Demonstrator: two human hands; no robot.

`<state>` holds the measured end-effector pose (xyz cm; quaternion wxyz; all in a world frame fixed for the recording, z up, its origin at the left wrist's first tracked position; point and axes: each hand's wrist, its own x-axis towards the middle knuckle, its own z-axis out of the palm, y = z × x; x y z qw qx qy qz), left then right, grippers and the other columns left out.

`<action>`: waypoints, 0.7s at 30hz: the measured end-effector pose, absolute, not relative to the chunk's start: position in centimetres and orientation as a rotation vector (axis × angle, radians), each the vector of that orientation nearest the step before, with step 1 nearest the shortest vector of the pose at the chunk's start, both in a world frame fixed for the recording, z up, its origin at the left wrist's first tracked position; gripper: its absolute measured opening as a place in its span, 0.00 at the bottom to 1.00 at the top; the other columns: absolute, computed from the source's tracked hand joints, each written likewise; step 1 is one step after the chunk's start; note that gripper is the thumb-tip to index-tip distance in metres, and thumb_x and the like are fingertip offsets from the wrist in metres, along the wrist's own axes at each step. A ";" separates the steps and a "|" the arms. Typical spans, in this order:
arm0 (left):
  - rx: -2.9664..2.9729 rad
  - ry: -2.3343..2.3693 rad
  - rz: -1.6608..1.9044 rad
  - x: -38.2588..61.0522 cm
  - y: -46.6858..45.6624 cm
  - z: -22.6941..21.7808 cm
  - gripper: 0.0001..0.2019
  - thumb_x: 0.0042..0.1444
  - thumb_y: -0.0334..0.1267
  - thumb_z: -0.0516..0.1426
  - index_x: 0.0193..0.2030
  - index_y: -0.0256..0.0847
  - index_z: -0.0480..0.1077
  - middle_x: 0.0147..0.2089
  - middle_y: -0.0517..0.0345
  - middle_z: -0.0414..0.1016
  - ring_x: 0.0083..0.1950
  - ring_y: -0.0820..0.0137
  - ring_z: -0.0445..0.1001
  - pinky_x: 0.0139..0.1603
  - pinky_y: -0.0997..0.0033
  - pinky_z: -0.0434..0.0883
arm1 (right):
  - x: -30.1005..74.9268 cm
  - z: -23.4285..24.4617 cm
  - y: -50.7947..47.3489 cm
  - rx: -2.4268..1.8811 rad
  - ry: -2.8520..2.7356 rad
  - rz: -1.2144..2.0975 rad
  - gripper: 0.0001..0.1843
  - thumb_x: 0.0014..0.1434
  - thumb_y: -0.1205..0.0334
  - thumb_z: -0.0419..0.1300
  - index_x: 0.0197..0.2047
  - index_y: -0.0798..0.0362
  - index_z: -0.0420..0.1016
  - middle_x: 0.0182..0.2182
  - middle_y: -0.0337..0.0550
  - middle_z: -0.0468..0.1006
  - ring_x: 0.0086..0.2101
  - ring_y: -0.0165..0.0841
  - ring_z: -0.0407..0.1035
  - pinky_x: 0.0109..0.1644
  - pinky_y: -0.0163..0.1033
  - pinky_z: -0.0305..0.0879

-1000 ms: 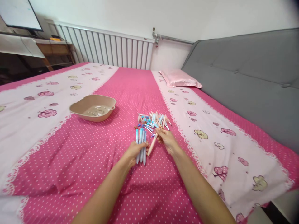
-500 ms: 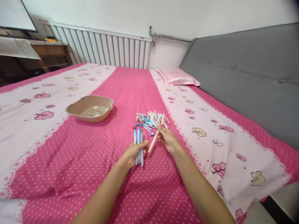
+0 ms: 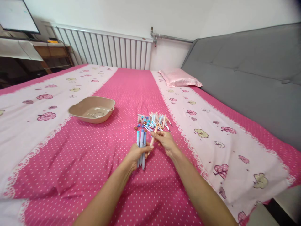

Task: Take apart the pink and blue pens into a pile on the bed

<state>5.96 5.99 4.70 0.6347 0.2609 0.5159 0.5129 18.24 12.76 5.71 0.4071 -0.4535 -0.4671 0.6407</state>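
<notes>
My left hand (image 3: 138, 153) is closed around a few blue and lavender pens (image 3: 142, 138), held nearly upright side by side. In my right hand (image 3: 164, 141) is a peach-coloured pen (image 3: 154, 135), pinched near its middle and tilted. Its lower end reaches the thumb of my left hand; whether the left fingers also grip it I cannot tell. Just beyond both hands lies a loose pile of pens (image 3: 154, 119) in peach, white and blue. Small blue and brown pieces (image 3: 139, 126) are scattered at the pile's left side.
A beige plastic basin (image 3: 92, 117) stands on the pink dotted bedspread (image 3: 94, 150) to the left. Farther off are a pink pillow (image 3: 180, 78), a grey headboard (image 3: 246, 62), a white radiator (image 3: 105, 47) and a desk with a monitor (image 3: 17, 17).
My right hand has brought the peach pen left and slightly down, from beside the pile to my left hand. The left hand keeps hold of its pens.
</notes>
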 end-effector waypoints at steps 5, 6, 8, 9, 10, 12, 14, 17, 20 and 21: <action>0.598 1.031 1.117 5.7 5.8 4.7 0.02 0.45 0.26 0.60 0.26 0.31 0.70 0.18 0.59 0.70 0.14 0.82 0.61 0.16 0.84 0.58 | 18.8 6.0 13.1 -1.090 -1.121 1.799 0.16 0.34 0.56 0.70 0.21 0.58 0.71 0.14 0.31 0.64 0.16 0.19 0.52 0.18 0.29 0.42; 0.580 0.989 1.103 5.7 5.8 4.8 0.02 0.46 0.26 0.60 0.27 0.31 0.70 0.19 0.57 0.71 0.15 0.82 0.62 0.16 0.84 0.59 | 18.9 6.0 13.2 -1.046 -1.093 1.868 0.15 0.34 0.57 0.71 0.22 0.58 0.72 0.15 0.31 0.64 0.17 0.19 0.51 0.17 0.28 0.41; 0.531 0.927 1.081 5.5 5.7 5.0 0.01 0.48 0.27 0.59 0.28 0.31 0.70 0.22 0.55 0.73 0.15 0.83 0.62 0.15 0.85 0.60 | 19.1 6.0 13.4 -0.933 -1.051 2.002 0.15 0.35 0.59 0.70 0.26 0.58 0.75 0.18 0.32 0.65 0.19 0.19 0.54 0.17 0.27 0.43; 0.511 0.911 1.077 5.4 5.7 5.2 0.01 0.48 0.27 0.59 0.28 0.31 0.70 0.22 0.55 0.73 0.14 0.83 0.61 0.15 0.85 0.60 | 19.2 6.0 13.5 -0.879 -1.042 2.062 0.15 0.36 0.59 0.70 0.29 0.57 0.76 0.19 0.33 0.66 0.20 0.19 0.55 0.18 0.26 0.44; 0.497 0.904 1.079 5.4 5.7 5.3 0.01 0.49 0.27 0.59 0.28 0.30 0.70 0.22 0.55 0.73 0.14 0.83 0.61 0.15 0.85 0.60 | 19.2 6.0 13.6 -0.839 -1.042 2.107 0.16 0.38 0.58 0.69 0.31 0.57 0.76 0.20 0.34 0.66 0.21 0.20 0.56 0.18 0.26 0.46; 0.480 0.906 1.086 5.2 5.7 5.4 0.02 0.49 0.27 0.58 0.28 0.30 0.70 0.21 0.56 0.72 0.14 0.84 0.60 0.15 0.86 0.60 | 19.1 5.9 13.6 -0.834 -1.056 2.118 0.17 0.40 0.58 0.68 0.34 0.56 0.76 0.21 0.33 0.65 0.20 0.20 0.55 0.17 0.26 0.46; 0.464 0.926 1.093 5.2 5.7 5.4 0.03 0.50 0.26 0.57 0.27 0.30 0.70 0.20 0.56 0.72 0.13 0.84 0.60 0.14 0.86 0.60 | 19.0 5.8 13.6 -0.905 -1.074 2.044 0.16 0.40 0.58 0.69 0.33 0.56 0.74 0.20 0.31 0.64 0.18 0.18 0.52 0.16 0.26 0.43; 0.460 0.942 1.105 5.2 5.8 5.2 0.04 0.50 0.26 0.57 0.26 0.30 0.70 0.19 0.57 0.71 0.13 0.84 0.60 0.14 0.86 0.60 | 19.0 5.7 13.6 -1.004 -1.088 1.937 0.17 0.38 0.58 0.70 0.30 0.56 0.72 0.17 0.28 0.60 0.15 0.17 0.47 0.15 0.26 0.41; 0.482 0.949 1.110 5.3 5.8 5.0 0.03 0.50 0.27 0.57 0.27 0.29 0.70 0.19 0.57 0.71 0.13 0.84 0.60 0.14 0.86 0.60 | 19.2 5.9 13.5 -1.039 -1.083 1.960 0.16 0.38 0.57 0.70 0.27 0.57 0.71 0.16 0.29 0.62 0.15 0.18 0.50 0.14 0.25 0.42; 0.494 0.956 1.113 5.3 5.8 4.9 0.03 0.50 0.26 0.58 0.26 0.29 0.70 0.19 0.56 0.71 0.13 0.84 0.60 0.14 0.87 0.60 | 19.2 5.9 13.5 -1.036 -1.073 1.981 0.15 0.38 0.58 0.70 0.26 0.57 0.71 0.17 0.30 0.63 0.16 0.18 0.52 0.15 0.25 0.43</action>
